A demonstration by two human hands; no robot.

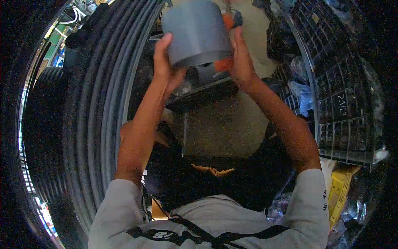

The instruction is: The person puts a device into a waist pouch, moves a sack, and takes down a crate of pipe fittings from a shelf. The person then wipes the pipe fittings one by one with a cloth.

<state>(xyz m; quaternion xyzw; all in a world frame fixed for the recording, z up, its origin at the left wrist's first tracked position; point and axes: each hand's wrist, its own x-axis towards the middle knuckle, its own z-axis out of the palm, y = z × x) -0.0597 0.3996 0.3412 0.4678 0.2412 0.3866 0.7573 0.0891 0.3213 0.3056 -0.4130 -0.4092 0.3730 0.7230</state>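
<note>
A wide grey cylinder (197,33), like a short section of plastic pipe, is held up between my two hands near the top of the view. My left hand (164,62) presses its left side, thumb up and some fingers under the lower rim. Against the right side lies my right hand (242,60), fingers pointing up along the wall. Orange parts (224,64) show beside and below the cylinder, close to my right hand; what they belong to is hidden. Motion blurs the cylinder and hands slightly.
Long dark grey pipes (112,83) are stacked along the left. On the right stand black grid crates (344,103) with plastic bags (302,95) beside them. A yellow crate (342,189) sits at the lower right. Below the cylinder is a dark bin or ledge (203,93).
</note>
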